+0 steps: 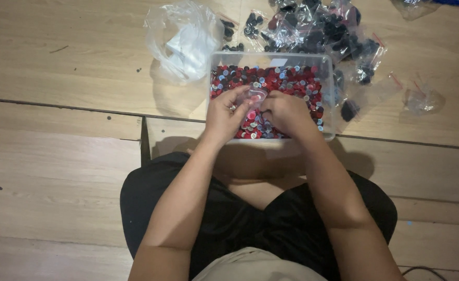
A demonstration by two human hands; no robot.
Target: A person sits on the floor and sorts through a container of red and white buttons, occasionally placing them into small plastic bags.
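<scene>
Buttons [292,79], mostly red, are filling a clear plastic box [329,96] sitting on the wooden floor [58,156]. Both forearms are reaching forward over it, the left hand [224,113] and right hand [286,112] curling together, pinching a small clear bag [255,96] between them.

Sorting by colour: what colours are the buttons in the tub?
Mostly red, mixed with dark, blue and white buttons, seen in the head view.

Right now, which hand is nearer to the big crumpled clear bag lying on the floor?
Left. The left hand is over the button box, on the side facing the crumpled clear bag. The right hand is farther away, on the opposite side.
</scene>
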